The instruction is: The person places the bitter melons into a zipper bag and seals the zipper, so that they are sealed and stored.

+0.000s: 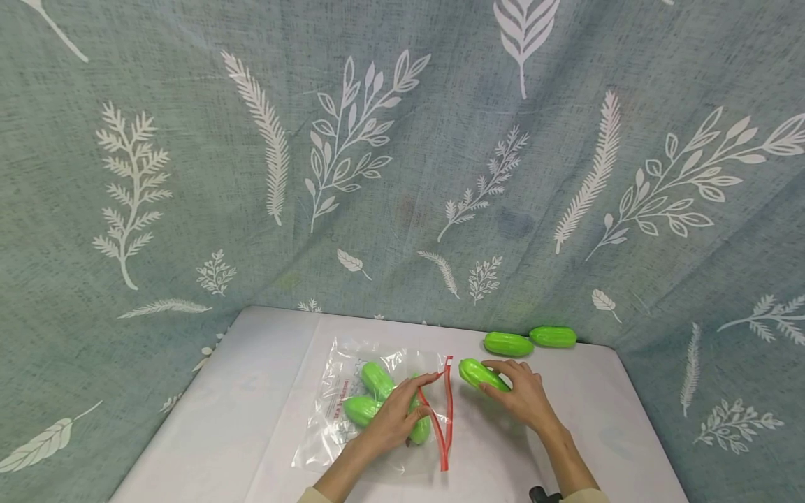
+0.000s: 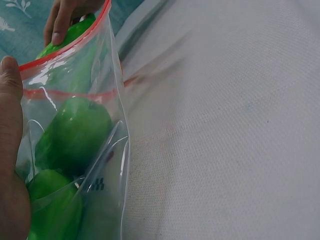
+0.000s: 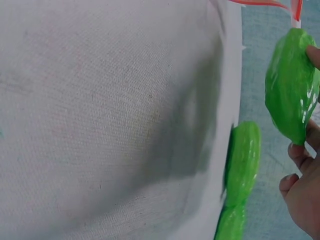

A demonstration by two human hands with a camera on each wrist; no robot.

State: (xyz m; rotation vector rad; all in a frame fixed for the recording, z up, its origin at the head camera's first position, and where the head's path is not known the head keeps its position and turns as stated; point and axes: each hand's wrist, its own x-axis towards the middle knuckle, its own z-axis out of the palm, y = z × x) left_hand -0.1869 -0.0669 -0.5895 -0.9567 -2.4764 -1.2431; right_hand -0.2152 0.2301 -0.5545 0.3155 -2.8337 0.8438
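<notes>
Beige cuffs point(image 1: 585, 497), my L hand point(image 1: 391, 418) w/ fingers spread, touching clear bag point(image 1: 314, 447), R hand point(image 1: 527, 395) pinching green veg point(image 1: 476, 372), white tbl point(image 1: 207, 412), leaf-print curtain point(image 1: 402, 209) behind

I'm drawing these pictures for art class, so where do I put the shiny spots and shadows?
Head view: white glints on the clear zip bag; left wrist view: bright streaks of glare along the bag's plastic; right wrist view: a big, soft-edged shadow on the white tablecloth, plus small highlights on the green vegetable in the right hand.
</notes>
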